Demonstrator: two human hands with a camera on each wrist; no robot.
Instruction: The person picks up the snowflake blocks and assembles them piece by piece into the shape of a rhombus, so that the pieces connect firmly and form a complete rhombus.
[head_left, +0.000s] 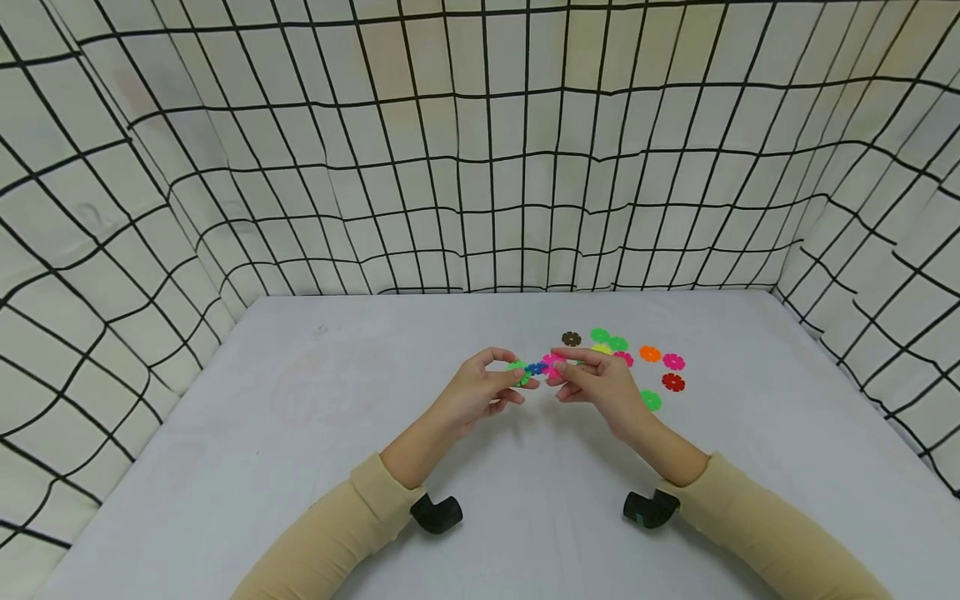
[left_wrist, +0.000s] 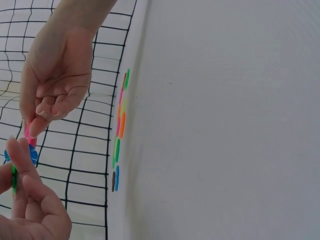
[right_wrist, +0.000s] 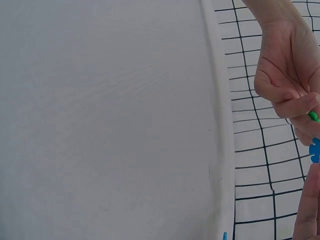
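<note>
Both hands are raised close together over the far half of the table. My left hand (head_left: 474, 392) pinches a green notched plastic disc (head_left: 522, 380) between thumb and fingers. A pink notched disc (head_left: 551, 362) is pinched in my right hand (head_left: 609, 392). Between the two sits a blue notched disc (head_left: 536, 368), edge to edge with them in a short row. The left wrist view shows this blue disc (left_wrist: 34, 155) turned across the green one (left_wrist: 14, 179). At the right wrist view's edge, fingers partly hide the green disc (right_wrist: 313, 115).
Several loose notched discs lie behind and right of the right hand: a brown one (head_left: 572, 339), green ones (head_left: 600, 335), an orange one (head_left: 650, 354), a pink one (head_left: 673, 362) and a red one (head_left: 673, 382). Black-lined white walls (head_left: 487, 183) border the white table (head_left: 300, 400).
</note>
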